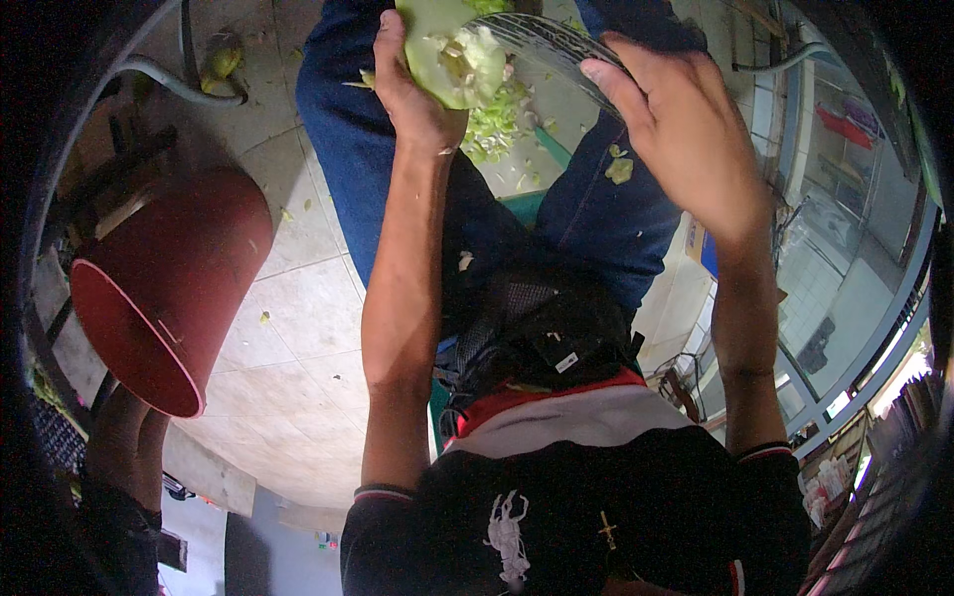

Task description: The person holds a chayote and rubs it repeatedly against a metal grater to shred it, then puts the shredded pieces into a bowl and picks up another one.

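My left hand (421,97) holds a peeled, pale green fruit (425,63), probably an unripe papaya, around its side. The near end of the fruit is ragged and cut, with a pale hollow. In my right hand (686,134) is a large knife (544,41) with a broad, dark, streaked blade, blurred by motion. Its blade tip lies against or just over the fruit's upper right side; the handle is hidden in my fist. Below the fruit, between my knees, lies a heap of light green shreds (496,123). A larger peel scrap (618,167) rests on my right trouser leg.
A tilted red bucket (179,283) is at the left, mouth towards me, near another person's limb (127,436). Curved metal legs (179,86) stand beyond, by a yellow-green fruit (221,63). Scraps dot the tiled floor (298,305). A glass-fronted cabinet (827,223) stands right.
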Action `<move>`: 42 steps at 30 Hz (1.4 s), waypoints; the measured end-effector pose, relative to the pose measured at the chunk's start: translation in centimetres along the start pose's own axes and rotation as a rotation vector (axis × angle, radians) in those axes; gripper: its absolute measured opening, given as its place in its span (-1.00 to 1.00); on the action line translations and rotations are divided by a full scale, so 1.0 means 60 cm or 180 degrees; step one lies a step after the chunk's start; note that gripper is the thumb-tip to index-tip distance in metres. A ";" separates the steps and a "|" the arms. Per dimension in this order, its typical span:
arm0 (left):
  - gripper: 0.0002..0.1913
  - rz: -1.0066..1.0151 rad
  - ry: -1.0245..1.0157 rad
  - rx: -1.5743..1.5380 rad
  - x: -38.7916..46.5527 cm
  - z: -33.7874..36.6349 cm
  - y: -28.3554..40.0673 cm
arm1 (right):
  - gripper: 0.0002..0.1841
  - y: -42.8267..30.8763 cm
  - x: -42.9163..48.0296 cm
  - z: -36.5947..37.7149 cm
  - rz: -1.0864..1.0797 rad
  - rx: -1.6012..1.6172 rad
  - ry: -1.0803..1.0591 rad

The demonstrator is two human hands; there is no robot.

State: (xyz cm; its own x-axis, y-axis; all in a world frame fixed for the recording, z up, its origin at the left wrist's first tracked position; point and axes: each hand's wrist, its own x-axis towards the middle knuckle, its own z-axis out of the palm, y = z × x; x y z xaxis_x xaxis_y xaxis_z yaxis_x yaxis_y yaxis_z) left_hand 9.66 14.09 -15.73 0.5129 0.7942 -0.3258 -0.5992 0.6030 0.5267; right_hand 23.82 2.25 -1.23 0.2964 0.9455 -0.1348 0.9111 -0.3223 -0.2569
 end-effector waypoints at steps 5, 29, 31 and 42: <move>-0.47 0.0093 -0.0012 0.0010 0.006 -0.010 -0.004 | -0.65 -0.009 0.009 -0.013 0.0014 -0.0140 -0.0093; -0.43 -0.0122 0.0044 0.0148 -0.010 0.004 -0.005 | -0.68 0.011 -0.024 0.006 -0.0526 0.0261 -0.0305; -0.51 -0.0007 -0.0035 -0.0089 -0.019 0.019 -0.002 | -0.71 0.004 -0.031 0.017 -0.0419 0.0346 -0.0280; -0.50 0.0322 0.0087 0.0253 -0.024 0.015 -0.010 | -0.72 -0.031 -0.054 0.044 0.0102 0.0829 -0.0401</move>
State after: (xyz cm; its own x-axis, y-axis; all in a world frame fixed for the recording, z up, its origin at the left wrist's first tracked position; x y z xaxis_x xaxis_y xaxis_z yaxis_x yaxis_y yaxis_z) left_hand 9.83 12.50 -14.88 0.4347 0.8531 -0.2884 -0.5959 0.5126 0.6181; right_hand 20.41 -0.35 -2.86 0.2710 0.9267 -0.2605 0.7929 -0.3683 -0.4854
